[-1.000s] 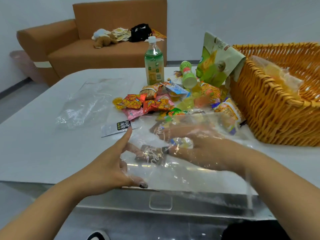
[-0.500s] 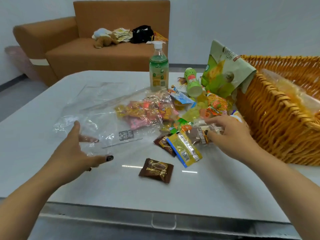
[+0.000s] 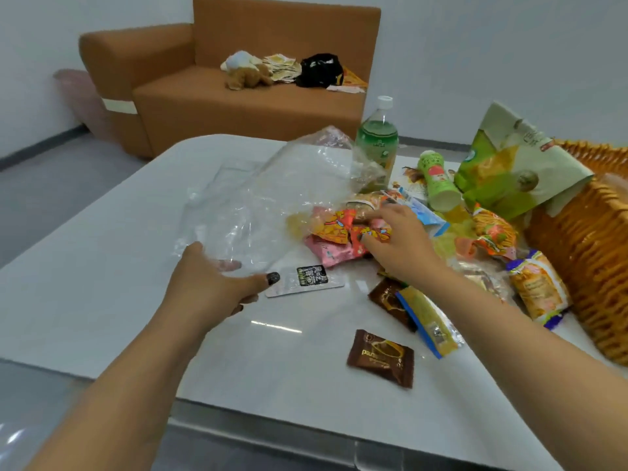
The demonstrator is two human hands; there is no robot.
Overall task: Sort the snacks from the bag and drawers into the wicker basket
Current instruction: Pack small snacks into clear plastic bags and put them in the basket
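My left hand (image 3: 217, 283) pinches the near edge of a clear plastic bag (image 3: 272, 198), which is lifted and crumpled over the white table (image 3: 102, 283). My right hand (image 3: 397, 239) is curled on an orange-red snack packet (image 3: 375, 231) in a pile of orange and pink packets (image 3: 331, 232). A brown chocolate packet (image 3: 380, 358) lies alone near the front. Another brown packet (image 3: 390, 300) and a yellow-blue packet (image 3: 428, 321) lie beside my right forearm. The wicker basket (image 3: 584, 253) stands at the far right, with a yellow-purple packet (image 3: 537, 290) against its wall.
A green drink bottle (image 3: 377, 144), a tipped green cup (image 3: 436, 181) and a large green snack bag (image 3: 509, 164) leaning on the basket stand behind the pile. A white label card (image 3: 307, 280) lies by my left thumb. A brown sofa (image 3: 238, 96) is beyond the table.
My right hand came out of the clear bag and moved up onto the orange and pink packets. My left hand pulled the bag off the snacks, leftward. Several packets now lie loose on the table.
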